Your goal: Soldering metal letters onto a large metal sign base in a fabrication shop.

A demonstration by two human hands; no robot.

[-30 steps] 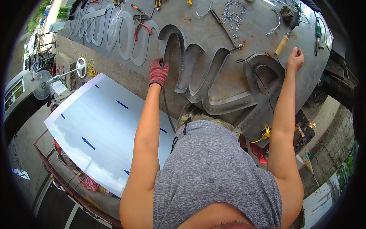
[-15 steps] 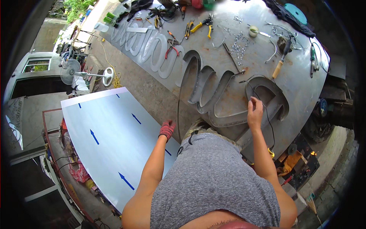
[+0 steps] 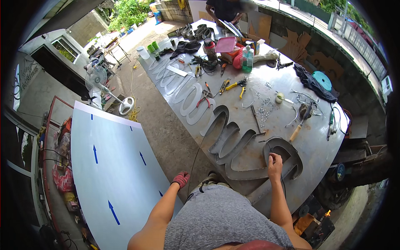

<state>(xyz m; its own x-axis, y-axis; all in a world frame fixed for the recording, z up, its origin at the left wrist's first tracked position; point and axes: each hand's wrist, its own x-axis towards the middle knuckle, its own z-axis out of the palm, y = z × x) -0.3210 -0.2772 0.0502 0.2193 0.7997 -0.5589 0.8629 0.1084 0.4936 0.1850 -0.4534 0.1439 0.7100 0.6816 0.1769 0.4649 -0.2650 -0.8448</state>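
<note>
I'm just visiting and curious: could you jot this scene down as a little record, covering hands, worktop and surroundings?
Left hand: striped glove, fingers curled, away from the worktop
Right hand: bare, over the curved metal outline, at a dark cable; hold unclear
Worktop: metal, also bearing red-handled pliers and scattered small bits
Person's left: pale sheet with blue arrows, standing fan
Far end: another person
</note>
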